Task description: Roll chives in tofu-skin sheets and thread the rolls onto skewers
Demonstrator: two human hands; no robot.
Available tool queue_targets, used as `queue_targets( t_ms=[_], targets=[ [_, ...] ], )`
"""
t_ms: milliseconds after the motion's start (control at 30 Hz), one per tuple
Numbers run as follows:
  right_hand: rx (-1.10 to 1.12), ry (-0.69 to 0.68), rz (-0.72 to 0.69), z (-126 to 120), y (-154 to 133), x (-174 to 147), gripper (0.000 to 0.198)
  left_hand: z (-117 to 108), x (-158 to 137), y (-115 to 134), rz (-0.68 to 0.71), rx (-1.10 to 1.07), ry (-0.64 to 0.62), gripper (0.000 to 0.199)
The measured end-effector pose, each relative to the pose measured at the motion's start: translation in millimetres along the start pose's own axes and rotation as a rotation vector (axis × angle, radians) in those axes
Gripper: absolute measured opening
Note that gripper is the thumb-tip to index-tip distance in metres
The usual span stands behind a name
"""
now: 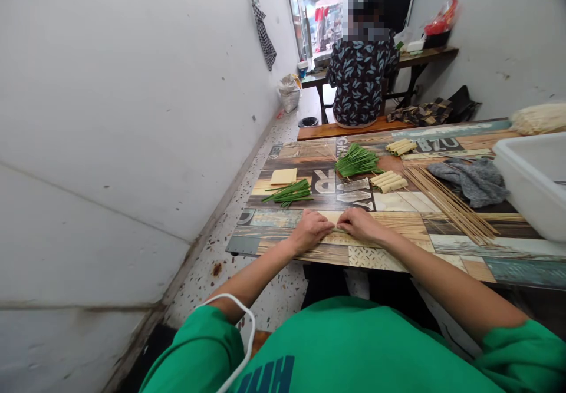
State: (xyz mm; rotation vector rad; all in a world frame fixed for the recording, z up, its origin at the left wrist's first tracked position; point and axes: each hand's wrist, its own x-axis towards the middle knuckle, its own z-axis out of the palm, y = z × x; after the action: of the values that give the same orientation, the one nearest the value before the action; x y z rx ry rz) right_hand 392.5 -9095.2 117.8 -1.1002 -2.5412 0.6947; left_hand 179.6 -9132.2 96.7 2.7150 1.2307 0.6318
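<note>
My left hand (312,228) and my right hand (360,225) are close together at the near side of the table, fingers curled down and pinching a pale yellow tofu sheet (331,216). A hint of green shows along its near edge; most of that edge is covered by my fingers. Beyond my left hand lie cut chives (289,192) and a stack of square tofu sheets (283,176). Farther off is a larger chive bunch (359,160). Tofu rolls (389,181) with green inside lie beyond my right hand, with more rolls (401,146) behind.
Bamboo skewers (451,204) spread across the right of the patterned table (389,222). Beside them are a grey cloth (471,178) and a white plastic tub (530,187). A person (363,81) sits on a bench at another table ahead. A wall (110,116) runs along the left.
</note>
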Motion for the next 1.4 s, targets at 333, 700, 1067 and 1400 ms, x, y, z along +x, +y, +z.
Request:
queue_targets(
  t_ms=[333,700,1067,1400],
  targets=[
    [-0.603,0.302,-0.274,26,-21,-30,0.020,-15,24,-10,0.031,-0.178,-0.163,0.013],
    [-0.551,0.087,-0.155,10,-20,-14,0.029,0,6,-1,0.015,0.056,0.063,0.024],
    [-0.620,0.230,-0.270,18,-7,-16,0.026,-4,26,-8,-0.083,-0.034,-0.049,0.020],
    [-0.496,0.010,-0.129,-9,-5,1,0.031,16,24,-13,0.165,0.083,0.113,0.025]
  ],
)
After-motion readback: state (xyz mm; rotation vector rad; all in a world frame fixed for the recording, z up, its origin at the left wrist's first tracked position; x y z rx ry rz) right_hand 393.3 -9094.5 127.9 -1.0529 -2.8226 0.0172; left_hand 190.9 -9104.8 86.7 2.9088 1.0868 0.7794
